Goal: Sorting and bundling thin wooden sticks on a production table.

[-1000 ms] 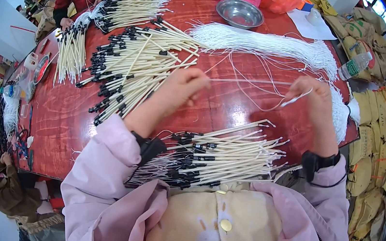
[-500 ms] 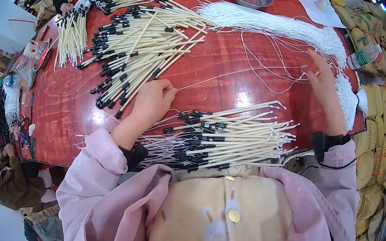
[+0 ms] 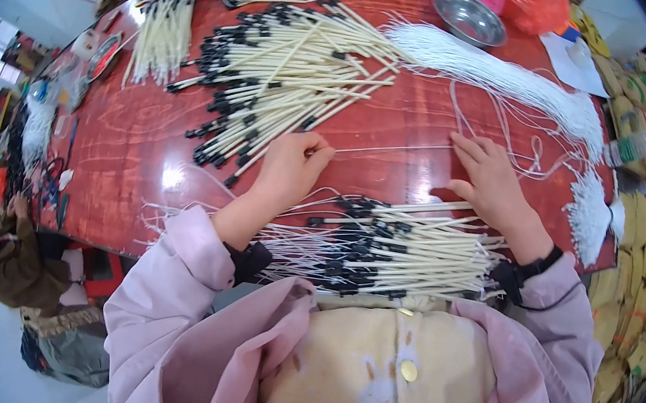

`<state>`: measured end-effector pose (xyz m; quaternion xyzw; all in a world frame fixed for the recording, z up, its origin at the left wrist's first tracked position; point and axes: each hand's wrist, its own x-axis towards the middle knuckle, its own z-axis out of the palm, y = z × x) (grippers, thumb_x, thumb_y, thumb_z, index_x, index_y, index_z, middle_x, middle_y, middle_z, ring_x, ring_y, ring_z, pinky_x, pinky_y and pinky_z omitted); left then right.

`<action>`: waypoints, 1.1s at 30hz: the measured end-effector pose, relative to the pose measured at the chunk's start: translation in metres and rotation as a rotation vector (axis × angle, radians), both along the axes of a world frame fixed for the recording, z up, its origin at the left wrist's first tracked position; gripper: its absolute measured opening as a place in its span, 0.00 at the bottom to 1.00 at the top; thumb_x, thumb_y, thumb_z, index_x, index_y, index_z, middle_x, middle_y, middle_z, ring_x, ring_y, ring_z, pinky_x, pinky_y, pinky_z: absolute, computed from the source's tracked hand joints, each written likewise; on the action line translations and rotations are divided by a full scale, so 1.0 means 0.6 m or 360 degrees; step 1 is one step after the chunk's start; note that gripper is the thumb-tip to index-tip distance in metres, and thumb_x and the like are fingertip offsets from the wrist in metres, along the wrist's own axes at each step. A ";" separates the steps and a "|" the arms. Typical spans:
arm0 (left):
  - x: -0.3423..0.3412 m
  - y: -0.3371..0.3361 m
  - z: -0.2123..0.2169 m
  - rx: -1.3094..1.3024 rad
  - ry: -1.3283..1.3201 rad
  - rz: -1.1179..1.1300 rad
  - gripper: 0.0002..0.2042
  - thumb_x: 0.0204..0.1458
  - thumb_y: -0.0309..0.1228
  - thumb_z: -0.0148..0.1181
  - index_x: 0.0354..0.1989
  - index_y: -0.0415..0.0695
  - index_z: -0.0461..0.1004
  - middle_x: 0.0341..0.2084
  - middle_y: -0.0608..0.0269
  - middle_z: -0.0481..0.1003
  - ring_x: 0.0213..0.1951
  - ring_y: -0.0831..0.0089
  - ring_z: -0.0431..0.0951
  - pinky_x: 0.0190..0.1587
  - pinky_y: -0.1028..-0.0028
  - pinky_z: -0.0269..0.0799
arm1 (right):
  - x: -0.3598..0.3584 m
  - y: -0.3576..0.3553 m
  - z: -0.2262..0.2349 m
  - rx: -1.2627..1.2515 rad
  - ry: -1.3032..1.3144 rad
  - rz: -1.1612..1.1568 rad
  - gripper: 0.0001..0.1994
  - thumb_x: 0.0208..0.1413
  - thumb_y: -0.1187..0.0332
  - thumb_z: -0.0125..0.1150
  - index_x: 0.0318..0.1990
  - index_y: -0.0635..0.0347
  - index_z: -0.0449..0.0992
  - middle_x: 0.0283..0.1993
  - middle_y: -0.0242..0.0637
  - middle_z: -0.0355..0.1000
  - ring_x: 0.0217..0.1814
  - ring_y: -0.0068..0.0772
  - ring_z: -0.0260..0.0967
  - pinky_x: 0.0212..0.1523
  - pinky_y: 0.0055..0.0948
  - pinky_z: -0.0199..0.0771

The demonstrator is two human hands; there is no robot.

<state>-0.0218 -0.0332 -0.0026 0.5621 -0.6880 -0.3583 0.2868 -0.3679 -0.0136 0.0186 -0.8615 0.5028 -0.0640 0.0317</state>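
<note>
A thin white string (image 3: 395, 149) runs across the red table between my two hands. My left hand (image 3: 288, 168) is closed, pinching one end of it between thumb and fingers. My right hand (image 3: 494, 187) is open, thumb apart from the fingers, with its fingertips at the string's other side. Just below both hands lies a bundle of cream sticks (image 3: 422, 251) with black fittings and white strings trailing left. Beyond my left hand spreads a larger pile of similar sticks (image 3: 300, 68).
A long hank of white strings (image 3: 503, 74) lies along the far right, with loose loops trailing from it. Behind it stand a metal bowl (image 3: 469, 19) and a plastic bottle (image 3: 632, 149). Stacked sacks (image 3: 634, 259) line the right side. Co-workers sit at the far left and left.
My right hand has come left and nearer, from the loose loops to the string in front of my left hand. The view has shifted slightly; my left hand still pinches the string.
</note>
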 end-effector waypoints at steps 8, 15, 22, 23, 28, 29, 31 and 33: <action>0.061 0.026 0.005 0.0677 0.0607 0.0476 0.09 0.55 0.31 0.67 0.30 0.37 0.79 0.17 0.69 0.73 0.21 0.82 0.73 0.22 0.72 0.65 | -0.022 0.011 -0.008 0.0090 -0.0174 0.0057 0.29 0.55 0.60 0.63 0.61 0.70 0.72 0.70 0.43 0.66 0.66 0.51 0.61 0.69 0.43 0.59; 0.065 0.038 -0.003 0.0169 -0.0518 0.0242 0.12 0.50 0.36 0.70 0.31 0.39 0.78 0.20 0.57 0.76 0.25 0.62 0.78 0.29 0.62 0.71 | -0.037 0.013 -0.024 0.0051 -0.0264 0.0082 0.28 0.55 0.60 0.63 0.61 0.69 0.72 0.69 0.43 0.67 0.66 0.50 0.62 0.68 0.44 0.60; 0.014 -0.052 0.071 -0.0395 -0.0851 -0.0100 0.15 0.51 0.41 0.68 0.32 0.40 0.78 0.31 0.50 0.78 0.38 0.50 0.80 0.40 0.54 0.75 | -0.044 0.010 -0.027 0.0079 -0.0341 0.0075 0.26 0.57 0.61 0.61 0.60 0.67 0.74 0.68 0.43 0.68 0.65 0.50 0.62 0.68 0.44 0.61; -0.005 -0.073 0.067 -0.0585 -0.0840 -0.0158 0.13 0.52 0.39 0.67 0.32 0.40 0.79 0.31 0.51 0.79 0.39 0.51 0.80 0.41 0.55 0.76 | -0.045 0.009 -0.027 0.0086 -0.0353 0.0077 0.25 0.57 0.61 0.61 0.60 0.67 0.74 0.68 0.43 0.68 0.65 0.50 0.62 0.67 0.43 0.61; -0.081 -0.197 0.006 -0.1029 -0.1065 -0.0386 0.08 0.52 0.34 0.63 0.33 0.43 0.81 0.33 0.56 0.79 0.43 0.57 0.80 0.44 0.59 0.77 | -0.037 0.005 -0.031 0.0005 -0.0450 0.0061 0.25 0.53 0.62 0.65 0.56 0.67 0.77 0.63 0.41 0.73 0.62 0.48 0.65 0.64 0.42 0.65; -0.093 -0.206 0.004 -0.1093 -0.1124 -0.0440 0.07 0.52 0.34 0.64 0.34 0.44 0.80 0.34 0.58 0.79 0.44 0.57 0.80 0.45 0.58 0.76 | -0.039 0.008 -0.032 0.0000 -0.0450 0.0057 0.25 0.53 0.62 0.65 0.56 0.67 0.77 0.63 0.41 0.73 0.62 0.48 0.65 0.64 0.42 0.65; -0.100 -0.217 0.000 -0.1066 -0.1157 -0.0480 0.06 0.52 0.32 0.63 0.34 0.44 0.80 0.35 0.58 0.79 0.44 0.57 0.80 0.45 0.59 0.77 | -0.040 0.011 -0.036 0.0013 -0.0495 0.0037 0.24 0.53 0.63 0.65 0.56 0.66 0.77 0.62 0.41 0.73 0.61 0.48 0.65 0.64 0.42 0.65; -0.100 -0.225 -0.003 -0.1000 -0.1224 -0.0553 0.04 0.52 0.30 0.62 0.33 0.44 0.80 0.36 0.59 0.79 0.43 0.58 0.80 0.45 0.59 0.77 | -0.038 0.008 -0.038 0.0016 -0.0521 0.0032 0.23 0.53 0.64 0.65 0.56 0.66 0.78 0.62 0.41 0.73 0.60 0.48 0.65 0.63 0.41 0.65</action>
